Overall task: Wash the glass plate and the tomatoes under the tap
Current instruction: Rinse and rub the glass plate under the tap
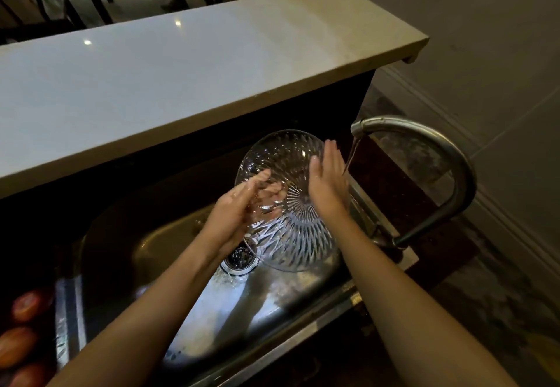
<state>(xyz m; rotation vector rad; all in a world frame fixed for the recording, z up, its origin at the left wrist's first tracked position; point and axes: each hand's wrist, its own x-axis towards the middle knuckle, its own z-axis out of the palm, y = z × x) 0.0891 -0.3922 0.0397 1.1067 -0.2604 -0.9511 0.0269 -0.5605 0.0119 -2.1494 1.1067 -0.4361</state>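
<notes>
A cut-glass plate [291,229] stands tilted on edge over the steel sink [212,305], left of the water stream. My left hand [233,214] grips its left rim, fingers showing through the glass. My right hand [328,180] lies flat with fingers straight against the plate's right side. A thin stream runs from the curved metal tap [430,156] just past my right hand's fingers. Three red tomatoes [18,344] lie on the dark counter at the lower left.
The drain strainer [241,258] sits below the plate. A pale raised counter ledge [181,77] runs behind the sink. Dark stone counter lies to the right, around the tap base [400,244]. Chair legs stand beyond the ledge.
</notes>
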